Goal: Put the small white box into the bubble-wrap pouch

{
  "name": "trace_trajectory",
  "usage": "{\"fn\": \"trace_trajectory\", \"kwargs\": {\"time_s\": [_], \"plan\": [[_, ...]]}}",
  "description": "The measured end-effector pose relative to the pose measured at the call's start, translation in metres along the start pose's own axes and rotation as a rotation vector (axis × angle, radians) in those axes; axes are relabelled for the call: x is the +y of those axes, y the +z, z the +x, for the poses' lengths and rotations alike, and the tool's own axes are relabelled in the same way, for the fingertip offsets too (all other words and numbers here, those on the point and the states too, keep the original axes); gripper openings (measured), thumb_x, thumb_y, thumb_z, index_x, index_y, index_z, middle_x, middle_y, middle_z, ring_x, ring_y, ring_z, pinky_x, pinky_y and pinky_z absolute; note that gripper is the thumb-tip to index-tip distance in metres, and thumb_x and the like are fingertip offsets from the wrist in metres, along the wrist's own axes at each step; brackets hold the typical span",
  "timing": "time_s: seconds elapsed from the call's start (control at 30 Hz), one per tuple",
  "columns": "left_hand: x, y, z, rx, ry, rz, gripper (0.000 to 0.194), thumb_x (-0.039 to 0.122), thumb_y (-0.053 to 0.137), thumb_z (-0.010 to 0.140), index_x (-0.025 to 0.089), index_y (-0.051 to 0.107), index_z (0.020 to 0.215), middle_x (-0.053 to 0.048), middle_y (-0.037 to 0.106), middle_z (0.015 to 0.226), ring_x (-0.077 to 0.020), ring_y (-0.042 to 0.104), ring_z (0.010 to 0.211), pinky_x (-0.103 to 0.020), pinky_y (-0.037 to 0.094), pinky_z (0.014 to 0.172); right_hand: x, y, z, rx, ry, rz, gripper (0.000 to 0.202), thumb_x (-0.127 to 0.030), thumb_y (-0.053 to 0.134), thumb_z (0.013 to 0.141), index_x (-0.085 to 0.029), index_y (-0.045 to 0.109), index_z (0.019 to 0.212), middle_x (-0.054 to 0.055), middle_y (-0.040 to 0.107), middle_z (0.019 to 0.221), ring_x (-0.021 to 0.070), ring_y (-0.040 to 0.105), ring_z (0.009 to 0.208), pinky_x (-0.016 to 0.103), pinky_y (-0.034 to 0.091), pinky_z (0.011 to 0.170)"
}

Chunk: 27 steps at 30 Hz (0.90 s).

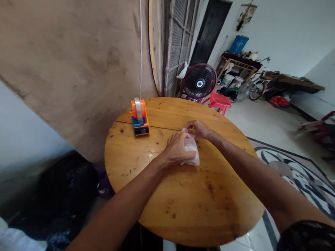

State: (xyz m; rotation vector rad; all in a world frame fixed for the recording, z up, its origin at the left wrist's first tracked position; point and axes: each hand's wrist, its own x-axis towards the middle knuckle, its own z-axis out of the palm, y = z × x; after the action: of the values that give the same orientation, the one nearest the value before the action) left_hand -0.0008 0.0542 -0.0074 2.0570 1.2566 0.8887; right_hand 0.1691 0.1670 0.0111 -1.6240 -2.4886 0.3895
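A small whitish, translucent wrapped bundle, like bubble wrap or a plastic bag (pixel 193 154), rests on the round wooden table (pixel 191 201). My left hand (pixel 177 148) is wrapped over its left side, thumb toward the near end. At the far end, the fingers of my right hand (pixel 198 130) pinch the edge of the plastic. What the wrapping contains, if anything, cannot be made out. An orange and blue tape dispenser (pixel 140 118) with a roll of clear tape stands at the table's far left, apart from both hands.
Behind the table stand a fan (pixel 200 80) and a red plastic stool (pixel 219 100). A wall panel (pixel 92 50) rises close at the left, with black bags (pixel 56 188) on the floor below. A panda-patterned mat (pixel 299 181) lies to the right.
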Motion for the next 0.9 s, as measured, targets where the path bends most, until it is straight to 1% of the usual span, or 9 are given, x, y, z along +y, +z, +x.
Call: {"fn": "trace_trajectory", "kwargs": {"time_s": [0.1, 0.17, 0.23, 0.3, 0.4, 0.47, 0.57, 0.7, 0.9], "plan": [[-0.001, -0.001, 0.0, -0.055, 0.084, 0.048, 0.056, 0.034, 0.065, 0.068, 0.019, 0.055, 0.122, -0.013, 0.045, 0.144, -0.0322, 0.036, 0.136, -0.046, 0.027, 0.114, 0.0, 0.002, 0.001, 0.008, 0.017, -0.02, 0.013, -0.018, 0.058, 0.079, -0.016, 0.07, 0.084, 0.002, 0.069, 0.076, 0.0138, 0.057, 0.068, 0.022, 0.04, 0.062], [-0.001, -0.001, 0.0, -0.12, 0.116, 0.079, 0.049, 0.034, 0.062, 0.072, 0.019, 0.059, 0.119, -0.012, 0.038, 0.151, -0.0337, 0.026, 0.143, -0.048, 0.02, 0.117, 0.0, 0.003, 0.0, 0.014, 0.03, -0.034, 0.012, -0.018, 0.058, 0.08, -0.016, 0.069, 0.086, 0.003, 0.07, 0.081, 0.0146, 0.059, 0.072, 0.023, 0.041, 0.065], [-0.002, -0.002, 0.001, -0.164, 0.134, 0.092, 0.045, 0.035, 0.058, 0.075, 0.02, 0.061, 0.118, -0.009, 0.045, 0.147, -0.0337, 0.026, 0.143, -0.049, 0.02, 0.117, -0.001, 0.003, -0.002, 0.046, 0.063, -0.061, 0.013, -0.021, 0.061, 0.08, -0.017, 0.067, 0.09, 0.005, 0.07, 0.086, 0.0162, 0.06, 0.077, 0.024, 0.043, 0.068], [-0.002, -0.002, 0.002, -0.186, 0.137, 0.095, 0.046, 0.036, 0.055, 0.078, 0.022, 0.06, 0.121, -0.007, 0.052, 0.141, -0.0328, 0.03, 0.141, -0.049, 0.022, 0.116, 0.0, 0.004, -0.006, 0.115, 0.113, -0.091, 0.025, -0.028, 0.065, 0.079, -0.019, 0.064, 0.102, 0.007, 0.07, 0.097, 0.0188, 0.062, 0.082, 0.026, 0.044, 0.07], [-0.003, -0.001, 0.002, -0.217, 0.109, 0.097, 0.048, 0.037, 0.053, 0.079, 0.022, 0.059, 0.125, -0.007, 0.053, 0.141, -0.0324, 0.03, 0.141, -0.048, 0.022, 0.116, 0.002, 0.008, -0.013, 0.203, 0.191, -0.093, 0.046, -0.038, 0.068, 0.079, -0.018, 0.056, 0.119, 0.013, 0.067, 0.11, 0.0226, 0.064, 0.091, 0.029, 0.045, 0.074], [-0.002, -0.001, 0.002, -0.227, 0.101, 0.101, 0.049, 0.037, 0.053, 0.08, 0.022, 0.059, 0.126, -0.007, 0.052, 0.142, -0.0322, 0.028, 0.143, -0.048, 0.02, 0.117, 0.005, 0.01, -0.017, 0.203, 0.251, -0.066, 0.05, -0.043, 0.066, 0.08, -0.017, 0.054, 0.121, 0.014, 0.068, 0.106, 0.0237, 0.065, 0.092, 0.03, 0.046, 0.074], [-0.002, 0.0, 0.002, -0.226, 0.103, 0.1, 0.049, 0.036, 0.054, 0.079, 0.023, 0.06, 0.125, -0.006, 0.053, 0.142, -0.0324, 0.028, 0.143, -0.048, 0.019, 0.118, 0.007, 0.011, -0.02, 0.188, 0.326, -0.047, 0.046, -0.048, 0.063, 0.083, -0.016, 0.058, 0.116, 0.014, 0.07, 0.098, 0.024, 0.066, 0.089, 0.029, 0.045, 0.07], [-0.002, 0.001, 0.002, -0.225, 0.093, 0.092, 0.049, 0.036, 0.053, 0.079, 0.023, 0.06, 0.126, -0.005, 0.052, 0.143, -0.0336, 0.028, 0.143, -0.05, 0.019, 0.117, 0.003, 0.006, -0.018, 0.158, 0.372, -0.085, 0.039, -0.052, 0.063, 0.081, -0.017, 0.066, 0.097, 0.014, 0.072, 0.092, 0.0232, 0.066, 0.082, 0.028, 0.042, 0.062], [-0.001, 0.001, 0.001, -0.211, 0.088, 0.111, 0.048, 0.037, 0.053, 0.079, 0.024, 0.062, 0.124, -0.006, 0.053, 0.142, -0.0344, 0.032, 0.141, -0.051, 0.022, 0.116, -0.005, -0.005, -0.011, 0.018, 0.402, -0.106, 0.04, -0.056, 0.064, 0.079, -0.018, 0.067, 0.065, 0.008, 0.066, 0.062, 0.0174, 0.06, 0.061, 0.026, 0.034, 0.051]]}}
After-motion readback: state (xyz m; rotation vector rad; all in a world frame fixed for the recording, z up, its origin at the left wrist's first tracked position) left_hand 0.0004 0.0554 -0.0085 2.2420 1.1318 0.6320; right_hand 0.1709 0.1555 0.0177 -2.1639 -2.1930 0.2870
